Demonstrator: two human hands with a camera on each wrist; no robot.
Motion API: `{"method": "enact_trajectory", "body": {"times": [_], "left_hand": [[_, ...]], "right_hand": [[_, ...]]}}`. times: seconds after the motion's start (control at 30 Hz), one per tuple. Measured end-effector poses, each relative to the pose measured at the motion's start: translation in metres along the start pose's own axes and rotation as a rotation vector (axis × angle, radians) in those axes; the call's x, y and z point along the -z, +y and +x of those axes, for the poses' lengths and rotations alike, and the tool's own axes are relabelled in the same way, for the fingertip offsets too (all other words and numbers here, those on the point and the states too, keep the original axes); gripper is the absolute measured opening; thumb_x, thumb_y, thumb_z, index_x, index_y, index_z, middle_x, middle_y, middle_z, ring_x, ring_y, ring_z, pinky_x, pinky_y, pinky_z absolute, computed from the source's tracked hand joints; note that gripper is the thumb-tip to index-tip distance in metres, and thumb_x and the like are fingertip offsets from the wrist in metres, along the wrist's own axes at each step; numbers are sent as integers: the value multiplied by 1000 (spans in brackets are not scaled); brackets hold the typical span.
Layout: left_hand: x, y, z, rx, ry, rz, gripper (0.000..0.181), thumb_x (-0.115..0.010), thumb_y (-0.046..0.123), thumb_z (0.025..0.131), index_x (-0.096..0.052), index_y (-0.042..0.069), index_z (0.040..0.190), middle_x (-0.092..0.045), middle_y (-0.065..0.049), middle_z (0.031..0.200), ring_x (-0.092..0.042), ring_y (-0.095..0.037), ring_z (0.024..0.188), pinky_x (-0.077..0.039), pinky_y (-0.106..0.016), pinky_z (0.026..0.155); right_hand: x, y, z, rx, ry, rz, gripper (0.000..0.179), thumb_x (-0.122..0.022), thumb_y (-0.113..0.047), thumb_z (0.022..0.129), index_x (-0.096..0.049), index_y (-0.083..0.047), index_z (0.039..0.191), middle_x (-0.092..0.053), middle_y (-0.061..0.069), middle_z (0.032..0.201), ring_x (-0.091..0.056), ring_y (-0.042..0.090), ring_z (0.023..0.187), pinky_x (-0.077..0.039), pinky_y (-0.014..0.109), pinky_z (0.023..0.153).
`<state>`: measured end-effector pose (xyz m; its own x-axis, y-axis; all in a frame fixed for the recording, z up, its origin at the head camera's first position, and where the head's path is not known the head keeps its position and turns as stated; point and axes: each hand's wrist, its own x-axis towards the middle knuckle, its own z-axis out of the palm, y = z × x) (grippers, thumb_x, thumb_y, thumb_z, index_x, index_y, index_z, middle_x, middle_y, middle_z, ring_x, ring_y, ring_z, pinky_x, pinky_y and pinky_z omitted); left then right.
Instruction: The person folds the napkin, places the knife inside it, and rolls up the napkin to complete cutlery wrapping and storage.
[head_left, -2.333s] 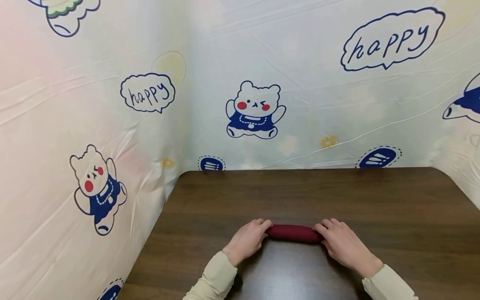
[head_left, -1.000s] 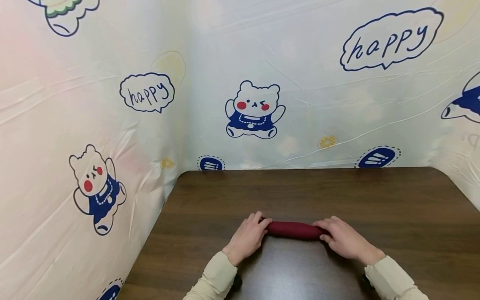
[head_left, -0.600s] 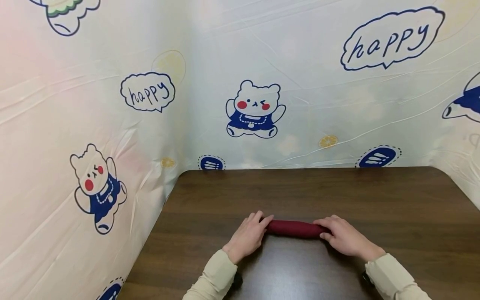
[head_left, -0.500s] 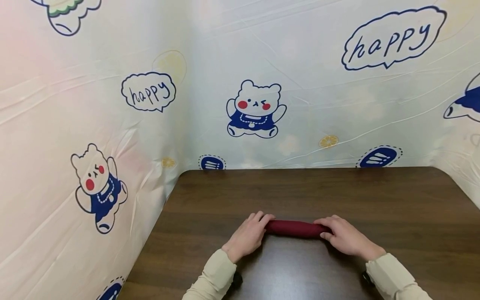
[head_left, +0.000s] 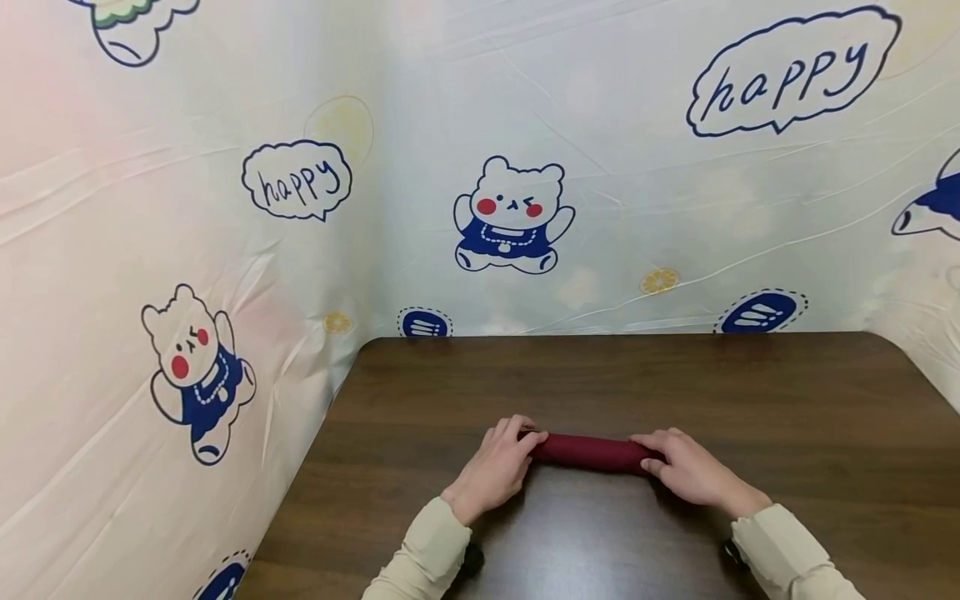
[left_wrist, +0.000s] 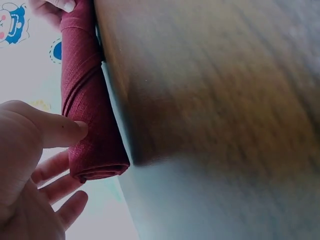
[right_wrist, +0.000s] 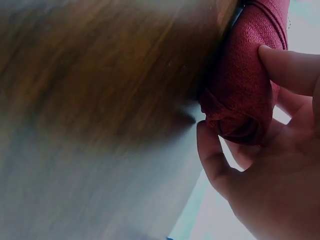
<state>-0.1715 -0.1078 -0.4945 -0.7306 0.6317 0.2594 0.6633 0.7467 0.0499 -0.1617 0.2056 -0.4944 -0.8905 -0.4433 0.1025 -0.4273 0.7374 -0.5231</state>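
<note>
A dark red cloth [head_left: 592,452], rolled into a tight tube, lies crosswise on the brown table. My left hand [head_left: 491,471] holds the left end: in the left wrist view the thumb [left_wrist: 65,131] presses the near side while the other fingers reach behind. At the opposite end, my right hand [head_left: 693,473] grips the roll between thumb and fingers. The right wrist view shows its fingers curled round the folded end of the cloth [right_wrist: 245,75]. Diagonal wrap lines run over the cloth's surface, and layered edges show at its ends.
The wood-grain table [head_left: 585,383] has rounded far corners. Behind and to the left hangs a pale curtain [head_left: 420,167] printed with bears and "happy" bubbles, meeting the table's far edge. Light sleeves [head_left: 427,542] cover both forearms, with dark wrist devices beneath.
The roll and both hands have shifted slightly away from me over the table. The right thumb, earlier out of sight, now shows on the near side of the roll.
</note>
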Motion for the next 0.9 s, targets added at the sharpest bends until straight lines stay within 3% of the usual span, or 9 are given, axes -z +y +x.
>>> {"method": "enact_trajectory", "body": {"times": [0.27, 0.5, 0.67, 0.9], "left_hand": [[7, 5, 0, -11, -10, 77, 35, -58, 14, 94, -61, 18, 129, -54, -1, 114, -49, -20, 101, -42, -33, 84], [8, 6, -1, -17, -56, 58, 49, -67, 19, 89, -53, 27, 135, -55, -1, 119, -51, -22, 110, -43, -40, 90], [8, 6, -2, -3, -100, 68, 50, -66, 21, 90, -51, 27, 138, -53, -2, 127, -49, -23, 117, -42, -42, 95], [8, 7, -2, -12, -91, 103, 52, -67, 20, 90, -51, 25, 139, -54, -3, 129, -49, -23, 122, -41, -44, 95]], "right_hand": [[0, -3, 1, -28, 7, 6, 35, -63, -13, 89, -65, -3, 122, -66, 3, 107, -56, 25, 102, -47, 44, 86], [0, -5, 1, -102, -1, 4, 35, -62, -14, 91, -65, -5, 124, -61, 2, 105, -53, 25, 103, -46, 44, 85], [-1, -5, 1, -130, 3, -16, 35, -61, -17, 91, -64, -7, 125, -60, 3, 105, -52, 25, 102, -45, 44, 84], [-2, -6, 2, -128, 21, -40, 35, -61, -17, 92, -64, -7, 125, -60, 3, 104, -51, 23, 99, -44, 42, 82]]}}
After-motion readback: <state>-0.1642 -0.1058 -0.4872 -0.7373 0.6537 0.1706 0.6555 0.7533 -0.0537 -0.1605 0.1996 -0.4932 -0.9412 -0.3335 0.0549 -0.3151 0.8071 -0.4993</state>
